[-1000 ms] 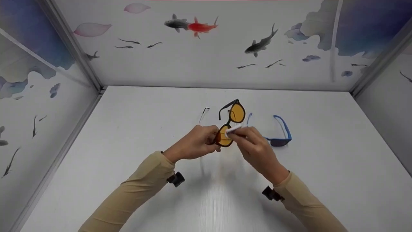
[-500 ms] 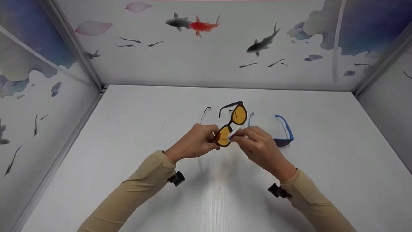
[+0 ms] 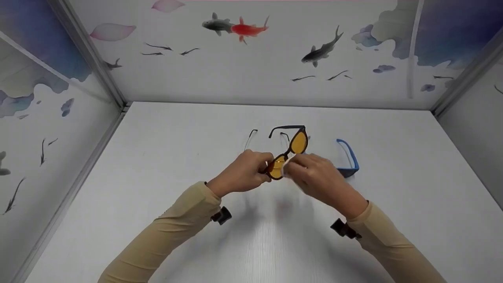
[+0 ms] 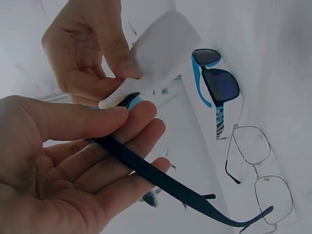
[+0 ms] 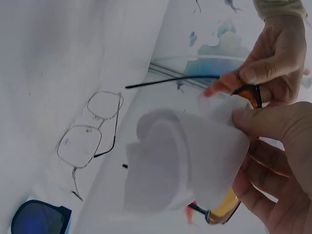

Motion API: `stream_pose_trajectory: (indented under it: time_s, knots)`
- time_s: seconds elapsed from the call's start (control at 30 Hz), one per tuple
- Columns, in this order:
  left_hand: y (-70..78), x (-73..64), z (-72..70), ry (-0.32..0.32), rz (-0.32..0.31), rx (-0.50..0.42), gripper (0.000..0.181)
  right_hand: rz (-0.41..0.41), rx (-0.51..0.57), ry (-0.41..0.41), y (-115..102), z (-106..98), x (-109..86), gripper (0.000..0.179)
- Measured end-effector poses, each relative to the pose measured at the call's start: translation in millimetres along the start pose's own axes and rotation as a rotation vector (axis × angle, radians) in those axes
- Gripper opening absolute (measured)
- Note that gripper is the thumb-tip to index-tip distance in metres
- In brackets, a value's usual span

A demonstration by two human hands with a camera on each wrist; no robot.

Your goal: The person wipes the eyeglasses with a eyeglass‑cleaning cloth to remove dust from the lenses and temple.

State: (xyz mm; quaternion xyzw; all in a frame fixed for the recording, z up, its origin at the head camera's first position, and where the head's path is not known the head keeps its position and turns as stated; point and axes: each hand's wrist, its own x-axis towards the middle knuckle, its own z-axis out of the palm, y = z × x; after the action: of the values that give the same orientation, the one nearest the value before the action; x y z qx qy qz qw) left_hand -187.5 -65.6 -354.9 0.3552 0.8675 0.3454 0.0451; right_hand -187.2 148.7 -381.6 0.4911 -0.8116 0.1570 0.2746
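Note:
My left hand [image 3: 249,169] pinches sunglasses [image 3: 299,142] with a black frame and amber lenses at one hinge, holding them up over the table. In the left wrist view their black temple arm [image 4: 161,178] runs across the fingers. A white cloth [image 5: 209,151] is pinched between the thumb and fingers of my right hand [image 3: 320,179], right at the near lens. Much of the cloth drapes freely in the right wrist view and covers part of the sunglasses. The right hand hides the edge of the near lens in the head view.
On the white table [image 3: 177,129], silver wire-rimmed glasses [image 4: 255,170] lie beyond the hands. Blue sunglasses with dark lenses [image 4: 222,85] lie to their right, partly behind the right hand in the head view. Printed panels [image 3: 251,70] with fish enclose the table's back and sides.
Both hands have shifted slightly right. The amber sunglasses have turned so their far lens leans further right, and the cloth has moved along with the right hand at the near lens.

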Motion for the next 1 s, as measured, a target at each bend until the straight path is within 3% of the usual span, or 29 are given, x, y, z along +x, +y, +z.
stream_pose_trajectory:
  time_s: [0.07,0.17,0.3,0.37,0.6,0.73,0.87,1.0]
  knots:
    - [1.6,1.9,0.4,-0.007,0.002,0.013,0.013,0.051,-0.042,0.029,4,-2,1.0,0.015]
    - [4.0,6.0,2.2,0.001,0.017,0.027,0.013,0.056,-0.069,0.045,5,-2,4.5,0.014]
    - [5.6,11.4,5.0,0.036,0.022,0.033,0.010,-0.002,0.004,0.027,-3,4,3.0,0.012]
    - [5.8,12.7,6.5,0.039,0.014,0.025,0.010,0.008,0.044,0.020,-5,7,-2.1,0.015]
    - [11.6,17.2,12.7,-0.012,-0.011,0.079,0.014,0.227,-0.007,0.095,3,4,-11.6,0.020]
    - [13.6,18.1,16.6,-0.026,0.022,0.077,0.012,0.203,0.018,0.131,-2,4,-11.4,0.019]
    - [13.2,18.3,15.6,0.022,0.025,0.031,0.009,0.138,0.058,0.095,-8,7,-15.9,0.020]
    - [13.8,19.5,13.9,0.030,-0.011,0.032,0.012,0.226,0.034,0.084,-6,6,-20.9,0.019]
